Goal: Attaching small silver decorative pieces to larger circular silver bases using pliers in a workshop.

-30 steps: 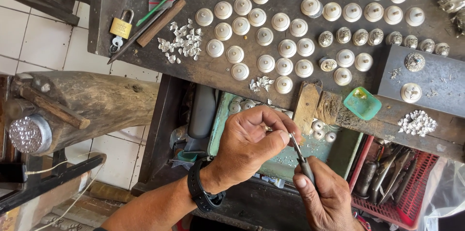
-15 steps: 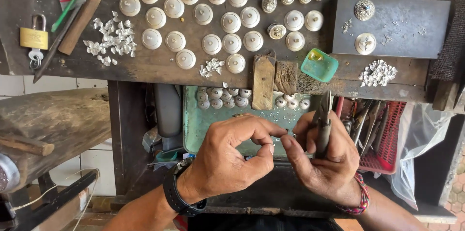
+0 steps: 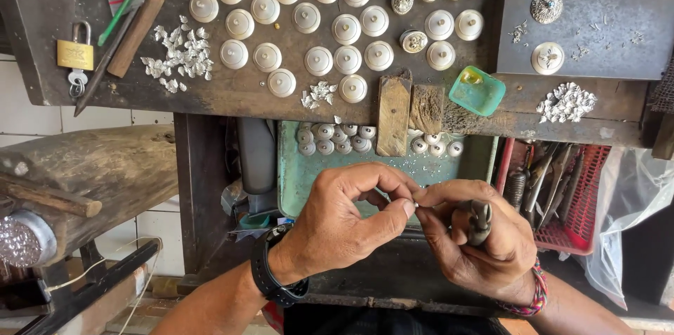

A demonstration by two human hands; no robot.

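Left hand [image 3: 344, 219] pinches — right hand [image 3: 481, 244] grips pliers [image 3: 479, 219].

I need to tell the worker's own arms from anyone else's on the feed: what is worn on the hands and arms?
Both hands are bare, no gloves and no sleeves showing. The left hand has a black wristwatch with a wide black strap on its wrist. The right hand has a thin braided red and pink bracelet on its wrist.

Silver, teal and brass around the pinch

Just beyond the pinching fingertips lies a pale green tray [image 3: 298, 187]; farther out, silvery-white round caps [image 3: 319, 61] dot the dark brown bench [image 3: 232, 100], with a teal dish [image 3: 477, 90]. Far left hangs a brass-yellow padlock [image 3: 74, 54]; right, a red basket [image 3: 586, 201]. Black watch [image 3: 270, 279], red-patterned wristband [image 3: 537, 293].
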